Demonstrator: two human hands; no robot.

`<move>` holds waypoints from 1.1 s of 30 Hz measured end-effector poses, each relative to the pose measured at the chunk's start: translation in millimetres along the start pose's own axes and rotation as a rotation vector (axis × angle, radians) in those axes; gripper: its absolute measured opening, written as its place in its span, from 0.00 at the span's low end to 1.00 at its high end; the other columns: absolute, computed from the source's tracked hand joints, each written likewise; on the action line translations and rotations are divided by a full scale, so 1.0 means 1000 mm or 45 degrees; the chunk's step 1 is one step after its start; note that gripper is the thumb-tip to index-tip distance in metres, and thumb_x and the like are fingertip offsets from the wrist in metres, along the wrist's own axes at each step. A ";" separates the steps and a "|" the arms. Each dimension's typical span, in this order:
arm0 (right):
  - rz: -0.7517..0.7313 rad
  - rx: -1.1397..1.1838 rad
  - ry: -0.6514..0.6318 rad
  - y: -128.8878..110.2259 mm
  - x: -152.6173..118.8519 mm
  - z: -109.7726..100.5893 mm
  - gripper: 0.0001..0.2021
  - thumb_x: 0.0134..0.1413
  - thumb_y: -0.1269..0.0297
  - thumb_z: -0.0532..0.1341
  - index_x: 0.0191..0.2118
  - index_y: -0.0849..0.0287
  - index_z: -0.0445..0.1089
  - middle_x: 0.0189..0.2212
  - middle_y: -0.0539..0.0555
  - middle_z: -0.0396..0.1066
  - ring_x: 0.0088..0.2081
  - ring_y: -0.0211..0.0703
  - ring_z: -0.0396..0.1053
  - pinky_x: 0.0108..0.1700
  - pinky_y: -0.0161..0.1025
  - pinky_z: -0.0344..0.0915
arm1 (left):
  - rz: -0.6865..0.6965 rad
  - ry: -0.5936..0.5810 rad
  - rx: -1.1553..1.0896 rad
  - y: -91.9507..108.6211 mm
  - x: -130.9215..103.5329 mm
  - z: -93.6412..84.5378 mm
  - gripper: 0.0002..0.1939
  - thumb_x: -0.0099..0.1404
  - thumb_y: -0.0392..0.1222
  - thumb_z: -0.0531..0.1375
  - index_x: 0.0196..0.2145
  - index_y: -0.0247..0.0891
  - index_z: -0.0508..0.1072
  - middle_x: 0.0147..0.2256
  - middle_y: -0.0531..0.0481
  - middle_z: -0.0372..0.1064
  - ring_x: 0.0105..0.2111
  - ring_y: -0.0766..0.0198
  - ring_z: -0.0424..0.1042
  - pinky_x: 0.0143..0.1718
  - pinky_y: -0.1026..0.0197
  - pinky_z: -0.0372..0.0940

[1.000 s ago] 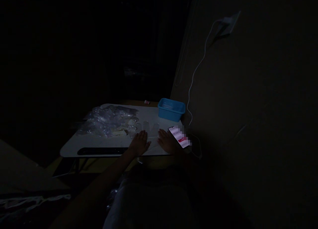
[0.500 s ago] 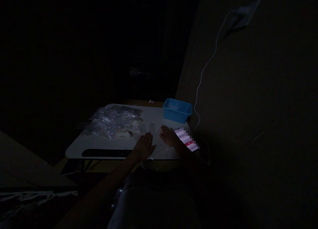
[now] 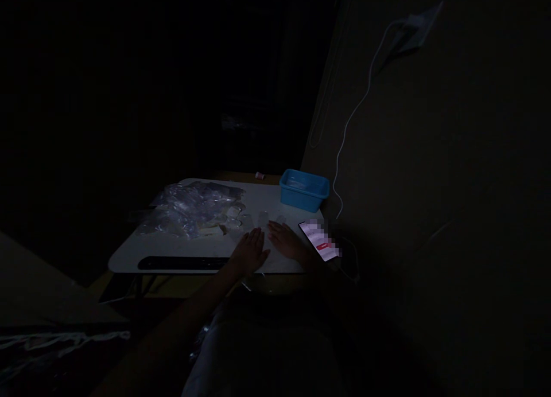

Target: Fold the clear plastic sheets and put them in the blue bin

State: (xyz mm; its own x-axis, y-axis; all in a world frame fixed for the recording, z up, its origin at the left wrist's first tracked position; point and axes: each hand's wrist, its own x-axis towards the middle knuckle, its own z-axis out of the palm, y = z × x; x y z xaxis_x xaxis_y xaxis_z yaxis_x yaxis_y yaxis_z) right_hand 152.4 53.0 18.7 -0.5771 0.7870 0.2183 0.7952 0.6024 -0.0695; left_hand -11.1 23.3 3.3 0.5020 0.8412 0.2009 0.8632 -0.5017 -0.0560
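Note:
My left hand [image 3: 248,251] lies flat, palm down, near the front edge of the white table [image 3: 172,249], its thumb pointing right. Just right of it, my right hand [image 3: 283,240] rests with its fingers stretched toward the left. Faint clear plastic pieces [image 3: 263,218] lie beyond my fingers. To the left is a heap of crinkled clear plastic bags [image 3: 189,205], with a small pale piece [image 3: 212,230] at its near side. A lit phone [image 3: 319,241] lies right of my right hand.
A blue basket [image 3: 303,197] with something clear inside stands at the table's back right. Behind the table lies a small pinkish-white item [image 3: 259,175]. A white cable [image 3: 344,134] hangs along the right wall from a socket. The room is very dark.
My right hand has moved left, closer to my left hand, uncovering the phone's left edge. The left hand stays nearly in place. The view has shifted slightly.

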 end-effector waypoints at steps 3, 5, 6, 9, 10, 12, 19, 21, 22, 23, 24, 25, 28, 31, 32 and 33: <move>-0.026 -0.004 -0.031 -0.003 0.007 0.007 0.21 0.62 0.64 0.39 0.57 0.62 0.54 0.58 0.57 0.54 0.60 0.39 0.48 0.58 0.45 0.47 | 0.035 0.003 -0.026 0.007 0.001 -0.001 0.30 0.64 0.50 0.41 0.55 0.21 0.57 0.57 0.31 0.50 0.58 0.50 0.48 0.56 0.50 0.47; -0.020 -0.033 -0.045 0.000 0.012 0.010 0.21 0.62 0.65 0.39 0.57 0.60 0.54 0.58 0.57 0.53 0.60 0.40 0.48 0.58 0.48 0.48 | 0.044 0.011 -0.043 0.009 0.001 0.001 0.30 0.64 0.50 0.42 0.55 0.22 0.56 0.57 0.32 0.50 0.58 0.50 0.48 0.56 0.51 0.47; -0.013 -0.054 -0.049 0.002 0.014 0.011 0.21 0.62 0.64 0.39 0.57 0.60 0.54 0.58 0.57 0.52 0.60 0.41 0.48 0.58 0.49 0.48 | 0.042 0.015 -0.052 0.010 0.001 0.003 0.30 0.64 0.50 0.42 0.55 0.22 0.56 0.57 0.32 0.50 0.58 0.50 0.48 0.56 0.51 0.46; 0.034 -0.112 -0.044 0.009 0.021 0.012 0.21 0.61 0.63 0.40 0.57 0.60 0.53 0.59 0.57 0.50 0.60 0.43 0.47 0.58 0.53 0.46 | 0.034 0.046 -0.076 0.010 0.000 0.010 0.30 0.64 0.50 0.41 0.57 0.24 0.53 0.58 0.34 0.48 0.59 0.52 0.46 0.57 0.51 0.45; 0.057 -0.124 -0.039 0.011 0.023 0.012 0.21 0.61 0.63 0.41 0.57 0.60 0.53 0.59 0.58 0.50 0.60 0.43 0.46 0.58 0.54 0.45 | 0.033 0.058 -0.081 0.010 0.000 0.011 0.30 0.65 0.51 0.41 0.57 0.25 0.53 0.59 0.34 0.47 0.59 0.52 0.45 0.57 0.51 0.45; 0.102 -0.138 -0.021 0.014 0.028 0.012 0.21 0.61 0.62 0.41 0.58 0.59 0.52 0.59 0.57 0.49 0.60 0.43 0.47 0.58 0.55 0.45 | 0.034 0.064 -0.080 0.010 0.000 0.012 0.30 0.65 0.51 0.40 0.57 0.25 0.53 0.59 0.34 0.47 0.59 0.52 0.45 0.57 0.51 0.45; 0.201 -0.074 -0.012 0.020 0.045 0.006 0.19 0.61 0.64 0.42 0.55 0.57 0.57 0.58 0.57 0.54 0.59 0.44 0.49 0.56 0.57 0.46 | 0.034 0.002 -0.052 0.011 -0.002 0.004 0.31 0.65 0.51 0.39 0.57 0.24 0.53 0.59 0.33 0.47 0.59 0.52 0.46 0.57 0.52 0.44; 0.268 0.004 0.080 0.021 0.042 0.004 0.20 0.60 0.65 0.42 0.55 0.62 0.57 0.57 0.59 0.55 0.59 0.43 0.51 0.57 0.51 0.49 | 0.020 0.008 -0.056 0.011 -0.001 0.004 0.31 0.65 0.51 0.39 0.57 0.24 0.53 0.59 0.34 0.46 0.59 0.52 0.45 0.57 0.52 0.44; 0.303 0.052 0.144 0.022 0.037 0.003 0.21 0.60 0.66 0.42 0.56 0.64 0.56 0.57 0.60 0.55 0.58 0.43 0.51 0.58 0.48 0.50 | 0.011 0.008 -0.058 0.011 0.001 0.005 0.31 0.65 0.51 0.40 0.57 0.24 0.53 0.59 0.34 0.46 0.59 0.51 0.45 0.57 0.51 0.45; 0.328 0.099 0.207 0.022 0.031 0.002 0.21 0.59 0.66 0.43 0.56 0.67 0.55 0.56 0.61 0.56 0.58 0.42 0.52 0.58 0.45 0.50 | 0.003 0.008 -0.061 0.010 0.003 0.006 0.31 0.65 0.51 0.40 0.57 0.24 0.54 0.59 0.34 0.46 0.59 0.51 0.46 0.57 0.51 0.45; 0.333 0.139 0.256 0.021 0.023 0.001 0.22 0.59 0.67 0.43 0.56 0.68 0.55 0.56 0.62 0.56 0.57 0.42 0.53 0.58 0.43 0.51 | -0.006 0.008 -0.065 0.010 0.005 0.007 0.31 0.64 0.51 0.41 0.57 0.24 0.54 0.59 0.34 0.46 0.59 0.51 0.46 0.56 0.51 0.45; 0.326 0.169 0.290 0.020 0.013 0.000 0.22 0.58 0.68 0.43 0.56 0.69 0.55 0.56 0.62 0.57 0.57 0.42 0.54 0.58 0.42 0.52 | -0.016 0.006 -0.069 0.010 0.008 0.007 0.31 0.64 0.51 0.41 0.56 0.24 0.54 0.59 0.34 0.47 0.59 0.51 0.46 0.56 0.51 0.45; 0.271 0.186 0.297 0.015 -0.018 -0.001 0.23 0.55 0.71 0.45 0.56 0.67 0.56 0.55 0.60 0.59 0.56 0.43 0.55 0.57 0.44 0.54 | -0.049 0.009 -0.075 0.010 0.017 0.009 0.31 0.64 0.51 0.42 0.56 0.24 0.55 0.58 0.33 0.47 0.59 0.51 0.47 0.56 0.51 0.46; 0.239 0.128 0.201 0.010 -0.042 0.001 0.22 0.55 0.71 0.45 0.56 0.69 0.57 0.55 0.62 0.58 0.56 0.43 0.55 0.57 0.42 0.54 | -0.090 0.015 -0.091 0.011 0.025 0.011 0.30 0.64 0.50 0.43 0.56 0.24 0.55 0.58 0.33 0.47 0.59 0.51 0.46 0.57 0.51 0.45; 0.236 0.101 0.169 0.009 -0.046 0.002 0.22 0.56 0.70 0.45 0.55 0.70 0.57 0.55 0.62 0.58 0.56 0.43 0.55 0.57 0.42 0.54 | -0.099 0.018 -0.103 0.011 0.027 0.013 0.31 0.64 0.50 0.43 0.56 0.23 0.55 0.58 0.32 0.47 0.59 0.50 0.46 0.57 0.50 0.45; 0.228 0.072 0.144 0.008 -0.049 0.004 0.22 0.56 0.69 0.45 0.55 0.69 0.57 0.55 0.63 0.58 0.57 0.43 0.54 0.58 0.42 0.54 | -0.108 0.016 -0.119 0.010 0.029 0.014 0.31 0.64 0.50 0.43 0.56 0.23 0.55 0.58 0.32 0.47 0.59 0.50 0.46 0.56 0.49 0.45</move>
State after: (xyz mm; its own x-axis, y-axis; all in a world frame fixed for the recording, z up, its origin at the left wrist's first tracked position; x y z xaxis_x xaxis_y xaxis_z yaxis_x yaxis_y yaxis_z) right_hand 186.6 19.8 3.7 -0.4005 0.8640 0.3052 0.8695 0.4634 -0.1710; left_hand 13.2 45.1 -5.4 0.4264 0.8790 0.2136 0.8933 -0.4463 0.0532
